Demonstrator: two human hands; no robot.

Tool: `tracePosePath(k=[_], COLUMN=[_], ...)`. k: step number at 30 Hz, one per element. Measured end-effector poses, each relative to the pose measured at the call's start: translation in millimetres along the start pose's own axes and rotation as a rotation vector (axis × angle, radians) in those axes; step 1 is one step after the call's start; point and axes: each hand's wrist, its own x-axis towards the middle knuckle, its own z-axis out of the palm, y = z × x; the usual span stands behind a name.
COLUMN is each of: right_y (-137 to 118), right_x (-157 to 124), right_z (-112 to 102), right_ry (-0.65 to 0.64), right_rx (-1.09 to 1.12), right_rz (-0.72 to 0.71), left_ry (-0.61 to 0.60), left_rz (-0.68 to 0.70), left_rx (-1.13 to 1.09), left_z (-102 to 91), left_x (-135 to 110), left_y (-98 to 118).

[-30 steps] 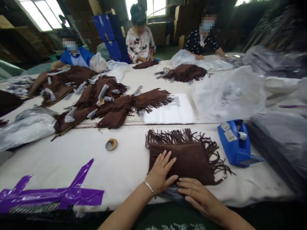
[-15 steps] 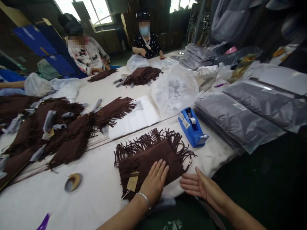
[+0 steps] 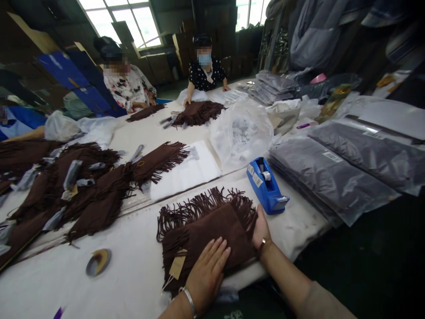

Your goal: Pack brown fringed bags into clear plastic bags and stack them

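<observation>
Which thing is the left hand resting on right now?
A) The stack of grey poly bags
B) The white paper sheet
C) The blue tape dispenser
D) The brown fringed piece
D. The left hand lies flat on the brown fringed piece, just beside its paper tag.

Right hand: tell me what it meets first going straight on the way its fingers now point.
The blue tape dispenser is first in line ahead of the right hand, though depth is hard to judge here. The fringe of the brown suede piece lies right beside the hand, just off that line.
</observation>
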Motion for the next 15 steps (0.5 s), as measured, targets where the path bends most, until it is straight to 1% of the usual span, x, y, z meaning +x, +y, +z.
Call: tracePosePath(k=[2,3,4,5,7,8,9,11,12,13,14,15], right_y=[-8,-12,-16,-19,-21,-19,-16,-5,2,7,11,13], right_x=[5,5,4,2,-3,-5,-6,-8,-7,-7,-7,-8], right_z=[-2,-1,0,3,11,16,21,30,34,38,41,44], right_ry=[0.049,0.060,0.069,0.073,0.055,0.019,-0.048,-0.237,-0.336,-0.414,-0.463,-0.490], right_rx=[0.103,0.074,0.000,-0.133,-0.458,-0.615,-0.774,-1.111,-1.293,-1.481,-1.633,-1.716], right_rz=[-0.024,-0.057,-0.094,-0.146,-0.250,-0.293,-0.334,-0.403,-0.430,-0.457,-0.475,-0.479], left_ry=[-0.012,-0.016,-0.018,-0.017,0.012,0.039,0.075,0.189,0.260,0.344,0.445,0.547], left_rz=[0.003,0.002,0.000,0.003,0.033,0.061,0.088,0.103,0.081,0.033,-0.043,-0.152], left_rx=[-0.014,-0.029,-0.050,-0.075,-0.133,-0.163,-0.190,-0.235,-0.252,-0.267,-0.285,-0.315], left_z=[1.9,1.8,0.8,-1.3,-8.7,-13.7,-19.2,-30.4,-35.4,-39.7,-43.3,-46.2], left_x=[1,2,3,3,2,0,-4,-15,-23,-31,-41,-51], left_y=[0,0,0,1,3,4,5,6,5,2,-1,-5])
